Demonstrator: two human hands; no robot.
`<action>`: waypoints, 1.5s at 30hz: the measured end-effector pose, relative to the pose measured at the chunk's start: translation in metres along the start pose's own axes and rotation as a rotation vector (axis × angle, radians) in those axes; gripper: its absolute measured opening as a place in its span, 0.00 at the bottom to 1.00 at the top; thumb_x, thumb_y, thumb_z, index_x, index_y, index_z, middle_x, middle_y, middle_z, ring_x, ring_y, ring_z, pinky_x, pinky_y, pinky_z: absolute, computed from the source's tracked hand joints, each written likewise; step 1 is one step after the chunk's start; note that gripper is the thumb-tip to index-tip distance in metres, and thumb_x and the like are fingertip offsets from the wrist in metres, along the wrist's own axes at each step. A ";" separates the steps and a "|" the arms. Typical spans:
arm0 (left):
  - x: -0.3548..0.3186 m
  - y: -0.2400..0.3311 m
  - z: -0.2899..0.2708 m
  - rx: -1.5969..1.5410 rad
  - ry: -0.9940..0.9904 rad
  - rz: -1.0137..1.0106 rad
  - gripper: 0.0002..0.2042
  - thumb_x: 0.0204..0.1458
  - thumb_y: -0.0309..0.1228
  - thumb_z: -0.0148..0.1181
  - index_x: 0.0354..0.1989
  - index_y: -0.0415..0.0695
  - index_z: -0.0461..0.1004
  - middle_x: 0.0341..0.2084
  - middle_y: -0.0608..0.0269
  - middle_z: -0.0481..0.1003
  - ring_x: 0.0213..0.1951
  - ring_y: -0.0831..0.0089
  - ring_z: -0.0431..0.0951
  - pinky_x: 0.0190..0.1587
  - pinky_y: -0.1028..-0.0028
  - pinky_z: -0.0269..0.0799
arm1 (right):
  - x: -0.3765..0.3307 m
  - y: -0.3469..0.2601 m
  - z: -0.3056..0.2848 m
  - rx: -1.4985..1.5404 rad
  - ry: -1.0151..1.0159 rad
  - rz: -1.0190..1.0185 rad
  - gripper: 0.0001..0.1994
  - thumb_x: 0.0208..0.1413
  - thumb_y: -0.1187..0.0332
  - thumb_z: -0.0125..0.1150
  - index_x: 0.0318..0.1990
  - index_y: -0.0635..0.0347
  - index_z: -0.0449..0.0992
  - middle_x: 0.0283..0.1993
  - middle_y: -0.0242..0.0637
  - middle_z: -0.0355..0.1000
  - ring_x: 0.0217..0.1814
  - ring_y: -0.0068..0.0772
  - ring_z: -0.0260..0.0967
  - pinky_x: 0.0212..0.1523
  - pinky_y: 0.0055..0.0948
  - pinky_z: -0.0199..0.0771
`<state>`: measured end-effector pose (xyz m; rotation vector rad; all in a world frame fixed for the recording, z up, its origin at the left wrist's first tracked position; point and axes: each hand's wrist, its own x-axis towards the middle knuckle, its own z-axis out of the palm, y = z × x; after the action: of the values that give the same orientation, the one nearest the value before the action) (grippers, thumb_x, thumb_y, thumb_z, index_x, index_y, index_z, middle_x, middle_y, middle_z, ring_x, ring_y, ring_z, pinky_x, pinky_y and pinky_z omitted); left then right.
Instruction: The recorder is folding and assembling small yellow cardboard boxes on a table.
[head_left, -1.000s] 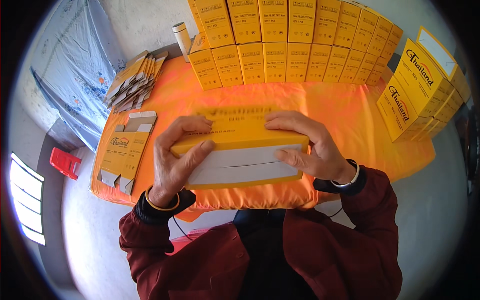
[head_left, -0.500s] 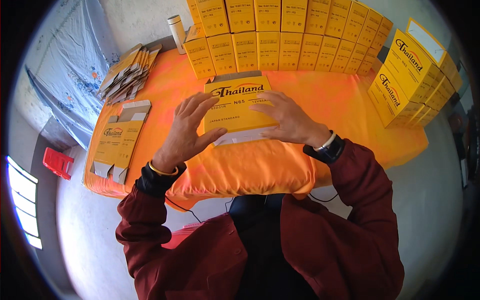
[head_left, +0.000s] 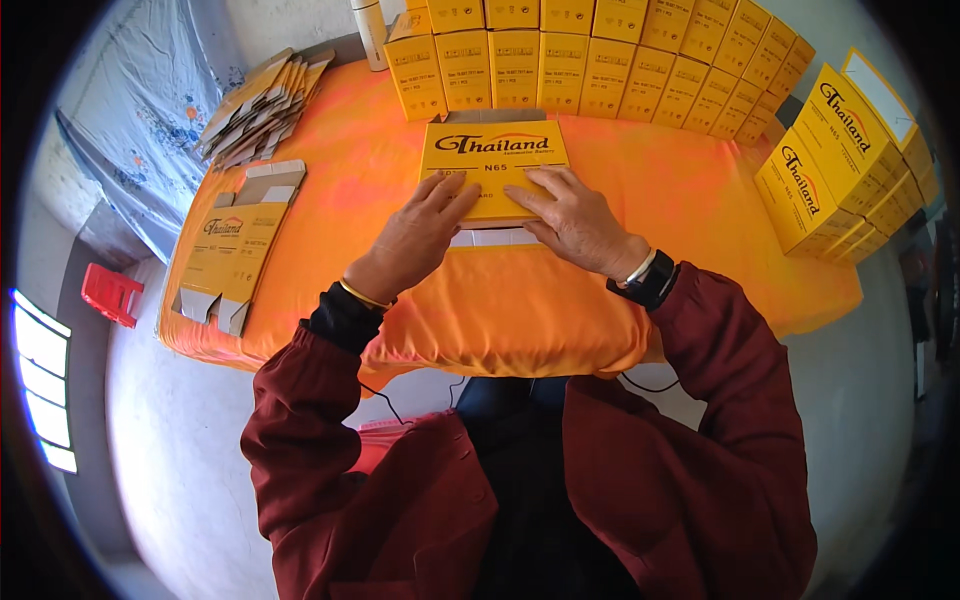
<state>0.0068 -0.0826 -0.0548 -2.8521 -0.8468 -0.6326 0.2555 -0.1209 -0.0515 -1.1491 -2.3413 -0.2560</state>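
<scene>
A yellow cardboard carton [head_left: 495, 148] lies in front of me on the orange cloth, its printed panel facing up. A grey-brown flap shows at its far edge and a white flap [head_left: 493, 237] at its near edge. My left hand [head_left: 415, 228] rests its fingers on the near left part of the panel; its thumb is mostly hidden. On the near right part lies my right hand [head_left: 575, 215], fingers spread, thumb down by the near edge. Both hands touch the carton without closing round it.
A flattened carton [head_left: 232, 252] lies at the left, with a pile of flattened cartons [head_left: 262, 108] behind it. Rows of stacked yellow cartons [head_left: 515, 70] line the back; more cartons [head_left: 835, 165] stand at the right. A white bottle [head_left: 370, 35] stands at the back left, a red stool [head_left: 110, 293] on the floor.
My hands were held apart above the carton's sides; they have come down and closer together onto its near part. The view has shifted slightly.
</scene>
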 end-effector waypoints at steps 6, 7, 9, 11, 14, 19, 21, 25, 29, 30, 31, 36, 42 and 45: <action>0.000 0.002 0.005 -0.006 0.104 -0.032 0.25 0.45 0.21 0.59 0.55 0.39 0.63 0.51 0.52 0.65 0.56 0.53 0.64 0.53 0.62 0.69 | -0.003 -0.005 0.004 -0.064 0.065 0.006 0.23 0.46 0.70 0.66 0.53 0.54 0.73 0.51 0.42 0.66 0.55 0.44 0.64 0.50 0.36 0.73; 0.001 0.003 0.004 -0.009 0.108 -0.032 0.25 0.45 0.21 0.59 0.55 0.39 0.63 0.51 0.52 0.65 0.56 0.53 0.64 0.53 0.62 0.69 | -0.003 -0.006 0.003 -0.064 0.070 0.015 0.23 0.45 0.70 0.66 0.53 0.54 0.73 0.51 0.42 0.66 0.54 0.44 0.65 0.50 0.36 0.73; 0.002 0.005 0.002 -0.074 0.082 -0.060 0.26 0.44 0.22 0.62 0.54 0.40 0.64 0.50 0.52 0.65 0.54 0.53 0.66 0.51 0.62 0.70 | -0.003 -0.007 0.001 -0.069 0.073 0.022 0.23 0.45 0.70 0.66 0.53 0.55 0.73 0.50 0.41 0.66 0.54 0.44 0.65 0.50 0.36 0.73; 0.004 0.005 0.000 -0.112 0.072 -0.073 0.26 0.43 0.23 0.63 0.54 0.40 0.64 0.49 0.52 0.65 0.53 0.53 0.66 0.50 0.62 0.70 | -0.006 -0.013 0.003 -0.064 0.063 0.033 0.23 0.44 0.70 0.67 0.52 0.55 0.74 0.50 0.41 0.66 0.53 0.44 0.65 0.49 0.36 0.74; 0.007 0.005 -0.002 -0.120 0.012 -0.108 0.29 0.39 0.25 0.67 0.53 0.42 0.64 0.47 0.52 0.65 0.51 0.52 0.66 0.49 0.62 0.71 | -0.005 -0.012 0.000 -0.071 0.065 0.033 0.23 0.43 0.70 0.68 0.51 0.55 0.74 0.49 0.40 0.67 0.53 0.44 0.66 0.48 0.35 0.74; 0.005 0.017 -0.012 -0.138 0.027 -0.106 0.30 0.37 0.23 0.67 0.53 0.43 0.63 0.47 0.51 0.65 0.52 0.50 0.66 0.47 0.61 0.73 | -0.001 -0.007 -0.005 -0.031 0.060 0.017 0.24 0.40 0.68 0.69 0.50 0.55 0.75 0.46 0.37 0.67 0.50 0.41 0.66 0.43 0.34 0.75; -0.004 0.015 -0.012 -0.255 0.105 -0.096 0.30 0.36 0.23 0.67 0.53 0.45 0.64 0.49 0.51 0.64 0.53 0.49 0.65 0.49 0.61 0.71 | 0.005 -0.002 -0.008 -0.006 0.048 0.017 0.24 0.40 0.68 0.69 0.49 0.55 0.75 0.45 0.36 0.67 0.49 0.40 0.66 0.42 0.33 0.76; -0.009 0.016 -0.025 -0.230 0.065 -0.086 0.28 0.37 0.24 0.67 0.51 0.47 0.66 0.52 0.51 0.63 0.54 0.49 0.64 0.52 0.60 0.69 | 0.011 -0.002 -0.013 -0.029 -0.045 0.030 0.25 0.39 0.65 0.70 0.49 0.54 0.75 0.42 0.34 0.66 0.45 0.38 0.66 0.37 0.32 0.76; -0.014 0.012 -0.015 -0.082 0.034 -0.004 0.25 0.38 0.24 0.66 0.50 0.49 0.69 0.55 0.51 0.62 0.56 0.50 0.63 0.53 0.58 0.66 | 0.011 0.000 -0.005 -0.120 0.009 -0.002 0.25 0.39 0.63 0.70 0.49 0.54 0.74 0.40 0.33 0.66 0.43 0.36 0.65 0.34 0.30 0.76; -0.016 0.013 -0.013 -0.022 0.036 0.035 0.25 0.39 0.24 0.66 0.50 0.50 0.70 0.56 0.51 0.62 0.57 0.50 0.63 0.53 0.57 0.65 | 0.011 -0.001 -0.004 -0.122 0.016 -0.007 0.26 0.39 0.63 0.70 0.49 0.54 0.74 0.40 0.32 0.65 0.43 0.36 0.65 0.34 0.29 0.76; -0.018 0.014 -0.011 -0.027 0.031 0.035 0.25 0.39 0.24 0.66 0.50 0.50 0.70 0.56 0.51 0.62 0.57 0.50 0.63 0.53 0.57 0.65 | 0.010 -0.003 -0.002 -0.121 0.023 -0.010 0.26 0.39 0.63 0.70 0.50 0.54 0.74 0.41 0.32 0.65 0.44 0.35 0.65 0.34 0.29 0.76; -0.025 0.028 -0.009 0.116 -0.021 -0.035 0.26 0.40 0.26 0.66 0.52 0.51 0.70 0.61 0.53 0.58 0.61 0.52 0.59 0.53 0.53 0.63 | 0.009 -0.003 -0.002 -0.153 0.062 -0.009 0.26 0.38 0.63 0.71 0.50 0.54 0.74 0.40 0.32 0.65 0.43 0.34 0.65 0.33 0.27 0.75; -0.024 0.042 -0.015 0.143 -0.119 -0.142 0.30 0.39 0.29 0.68 0.55 0.50 0.68 0.65 0.55 0.50 0.65 0.52 0.51 0.56 0.49 0.58 | 0.009 -0.002 0.001 -0.133 0.080 -0.009 0.26 0.37 0.63 0.72 0.49 0.55 0.75 0.40 0.31 0.65 0.42 0.33 0.64 0.33 0.26 0.75; -0.025 0.043 -0.012 0.153 -0.121 -0.147 0.31 0.38 0.29 0.68 0.55 0.49 0.68 0.65 0.54 0.50 0.65 0.51 0.50 0.57 0.49 0.56 | 0.008 -0.002 0.002 -0.139 0.082 -0.005 0.26 0.36 0.63 0.72 0.49 0.55 0.75 0.40 0.31 0.65 0.42 0.33 0.64 0.33 0.26 0.75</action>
<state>0.0069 -0.1336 -0.0530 -2.7309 -1.0809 -0.3924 0.2492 -0.1157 -0.0483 -1.1741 -2.2843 -0.4657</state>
